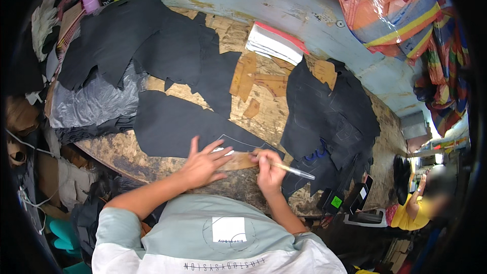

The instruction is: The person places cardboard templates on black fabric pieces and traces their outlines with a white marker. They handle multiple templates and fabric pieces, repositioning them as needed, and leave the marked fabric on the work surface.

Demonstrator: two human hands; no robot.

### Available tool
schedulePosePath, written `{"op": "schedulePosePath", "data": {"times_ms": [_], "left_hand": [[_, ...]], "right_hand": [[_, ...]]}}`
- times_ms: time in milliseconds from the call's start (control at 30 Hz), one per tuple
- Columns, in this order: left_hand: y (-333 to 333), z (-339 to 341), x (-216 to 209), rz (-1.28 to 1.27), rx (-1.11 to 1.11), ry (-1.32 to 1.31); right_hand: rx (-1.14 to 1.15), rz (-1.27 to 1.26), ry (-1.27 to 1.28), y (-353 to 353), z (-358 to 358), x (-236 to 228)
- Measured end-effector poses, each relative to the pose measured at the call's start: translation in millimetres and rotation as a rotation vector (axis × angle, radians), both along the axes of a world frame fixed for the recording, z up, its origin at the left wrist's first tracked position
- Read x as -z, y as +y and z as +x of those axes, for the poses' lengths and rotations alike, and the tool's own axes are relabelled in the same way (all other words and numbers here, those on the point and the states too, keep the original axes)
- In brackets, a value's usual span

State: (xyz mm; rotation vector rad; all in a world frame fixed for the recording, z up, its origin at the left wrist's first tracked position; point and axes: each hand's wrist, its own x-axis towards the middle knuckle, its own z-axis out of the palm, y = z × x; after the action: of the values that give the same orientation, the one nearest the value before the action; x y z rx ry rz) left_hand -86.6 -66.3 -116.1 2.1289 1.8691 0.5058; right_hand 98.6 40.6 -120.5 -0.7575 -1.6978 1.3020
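Observation:
A piece of black leather-like material point(172, 124) lies flat on the wooden table in front of me. On its near edge rests a brown card template point(241, 161). My left hand point(203, 166) lies over the template's left end, its fingers spread and pressing down. My right hand point(270, 172) pinches a slim, light-coloured pen point(299, 172) near the template's right end. The pen slants, its clear end pointing right; its tip is hidden by my fingers. A thin pale line outlines a shape on the black piece just beyond my left fingertips.
Large black sheets point(162, 45) cover the table's far left. More marked black pieces point(335, 116) are heaped at right, with blue-handled scissors point(317, 153) on them. Brown templates point(244, 78) and a white-and-red pad point(276, 44) lie beyond. A green-lit device point(336, 202) sits near right; another person point(413, 213) is farther right.

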Motion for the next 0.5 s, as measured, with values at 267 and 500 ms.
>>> {"op": "schedulePosePath", "data": {"times_ms": [267, 500], "left_hand": [[-68, -11, 7, 0.174, -0.235, -0.335], [-106, -38, -4, 0.424, -0.897, -0.656]], "right_hand": [[0.016, 0.25, -0.128, 11, 17, 34], [0.002, 0.28, -0.139, 12, 14, 29]]}}
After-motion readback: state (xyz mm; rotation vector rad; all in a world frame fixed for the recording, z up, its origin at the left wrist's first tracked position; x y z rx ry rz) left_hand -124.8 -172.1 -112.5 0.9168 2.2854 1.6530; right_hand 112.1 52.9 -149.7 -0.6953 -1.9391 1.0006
